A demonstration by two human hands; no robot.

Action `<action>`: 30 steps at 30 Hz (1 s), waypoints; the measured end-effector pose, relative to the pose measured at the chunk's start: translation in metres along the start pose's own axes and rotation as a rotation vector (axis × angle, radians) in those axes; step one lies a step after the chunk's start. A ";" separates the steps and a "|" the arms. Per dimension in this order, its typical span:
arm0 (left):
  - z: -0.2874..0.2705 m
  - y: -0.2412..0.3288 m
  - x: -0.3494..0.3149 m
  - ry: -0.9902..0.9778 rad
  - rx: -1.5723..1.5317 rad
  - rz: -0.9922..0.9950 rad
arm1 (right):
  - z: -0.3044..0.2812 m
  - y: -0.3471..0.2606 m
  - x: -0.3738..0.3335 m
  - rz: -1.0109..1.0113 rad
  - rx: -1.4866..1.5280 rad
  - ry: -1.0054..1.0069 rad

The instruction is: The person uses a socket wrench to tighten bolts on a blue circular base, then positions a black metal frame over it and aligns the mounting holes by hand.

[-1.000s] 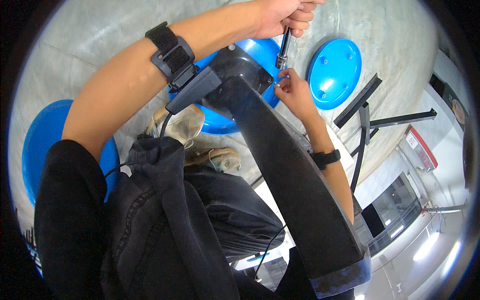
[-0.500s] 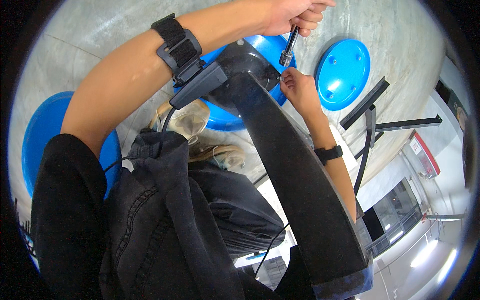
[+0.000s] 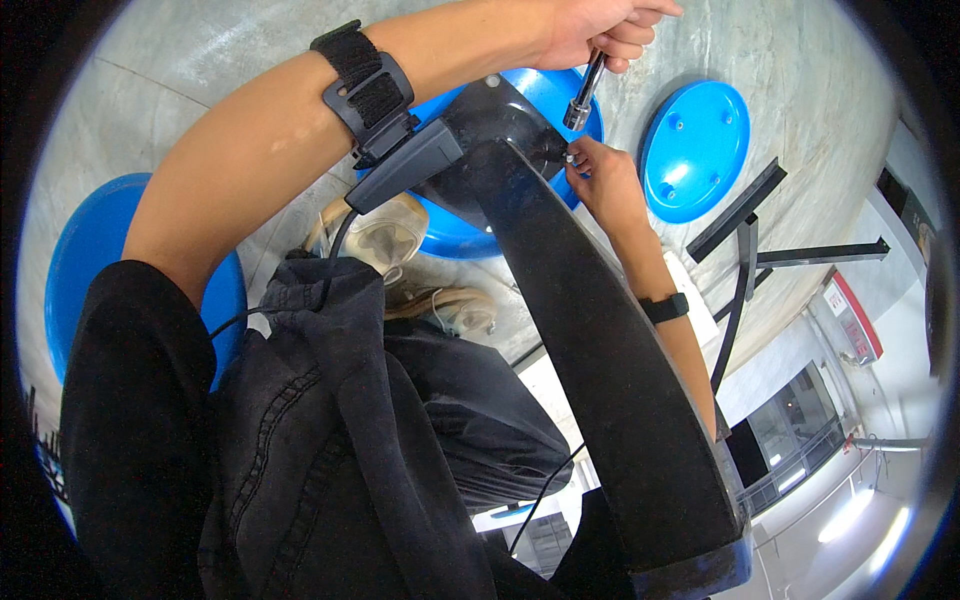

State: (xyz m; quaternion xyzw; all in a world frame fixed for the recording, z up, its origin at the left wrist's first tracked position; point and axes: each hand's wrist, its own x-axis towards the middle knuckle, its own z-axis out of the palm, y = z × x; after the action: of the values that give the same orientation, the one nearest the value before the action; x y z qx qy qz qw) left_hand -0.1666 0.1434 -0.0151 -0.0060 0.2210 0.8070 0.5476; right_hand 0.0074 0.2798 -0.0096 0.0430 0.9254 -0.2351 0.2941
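Note:
My left hand [image 3: 610, 32] is closed around a chrome socket wrench [image 3: 580, 105], its socket end pointing down over the edge of a black metal plate [image 3: 485, 115]. Just below the socket, my right hand [image 3: 608, 178] pinches a small silvery bolt or nut [image 3: 570, 157] at the plate's right corner; the fingers partly hide it. The plate lies on a blue round disc [image 3: 455, 238]. From it a long black beam [image 3: 610, 350] rises toward me, passing in front of my right forearm.
Another blue disc [image 3: 697, 150] with several small fittings lies on the grey floor [image 3: 800, 110] at right, beside a black metal frame [image 3: 745, 235]. A third blue disc [image 3: 95, 275] is at left. My shoes [image 3: 385, 235] are close to the plate. A cable hangs from my left arm strap [image 3: 370, 95].
Both hands stay at the plate's corner, the wrench still held just above it. The silvery piece at my right fingertips shows more clearly. The whole view has shifted slightly.

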 end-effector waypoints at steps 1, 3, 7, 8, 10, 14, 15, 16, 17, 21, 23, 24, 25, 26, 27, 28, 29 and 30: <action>-0.001 0.000 0.000 -0.003 0.003 -0.005 | 0.000 0.000 0.000 0.000 0.000 -0.001; -0.001 -0.001 0.001 -0.003 0.006 -0.011 | 0.000 0.000 0.000 -0.014 -0.016 -0.017; -0.001 -0.002 0.002 0.001 0.016 0.000 | 0.000 -0.001 -0.001 -0.024 -0.056 -0.019; -0.001 -0.002 0.002 0.000 0.031 0.015 | -0.001 -0.001 -0.001 -0.030 -0.049 -0.011; -0.003 -0.002 0.002 0.002 0.027 0.010 | 0.000 -0.001 0.000 -0.039 -0.038 -0.005; -0.004 -0.003 0.002 0.000 0.046 0.016 | 0.002 0.000 0.002 -0.005 -0.001 0.022; -0.004 -0.003 0.001 0.002 0.045 0.017 | 0.002 -0.001 0.002 0.003 -0.017 0.032; -0.005 -0.002 0.001 0.002 0.050 0.020 | 0.002 -0.002 0.003 0.002 -0.016 0.030; -0.006 -0.002 0.000 0.002 0.054 0.023 | 0.001 -0.003 0.004 0.038 -0.088 0.006; -0.003 -0.002 0.001 0.006 0.058 0.013 | 0.006 -0.003 0.003 0.099 -0.244 0.015; -0.002 -0.002 0.002 0.000 0.077 0.017 | 0.005 -0.001 0.002 0.120 -0.279 -0.003; -0.003 -0.003 0.002 0.004 0.076 0.017 | 0.005 -0.001 0.003 0.134 -0.311 -0.023; -0.005 -0.003 0.002 -0.002 0.075 0.021 | 0.005 -0.002 0.003 0.131 -0.309 -0.026; -0.006 -0.003 0.001 -0.008 0.074 0.025 | 0.003 -0.002 0.003 0.096 -0.231 -0.037; -0.005 -0.003 0.001 -0.010 0.072 0.024 | 0.001 -0.002 0.001 0.067 -0.156 -0.045; -0.005 -0.003 0.001 -0.010 0.074 0.024 | 0.003 0.000 0.001 0.069 -0.156 -0.045; -0.004 -0.003 0.001 -0.009 0.076 0.024 | 0.006 0.003 0.001 0.044 -0.197 -0.021; -0.005 -0.003 0.002 -0.007 0.076 0.023 | 0.007 0.001 0.002 0.017 -0.237 0.003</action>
State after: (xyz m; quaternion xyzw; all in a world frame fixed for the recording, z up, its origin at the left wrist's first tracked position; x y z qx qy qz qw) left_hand -0.1654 0.1443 -0.0208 0.0203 0.2495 0.8044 0.5388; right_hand 0.0101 0.2772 -0.0161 0.0159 0.9467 -0.1214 0.2979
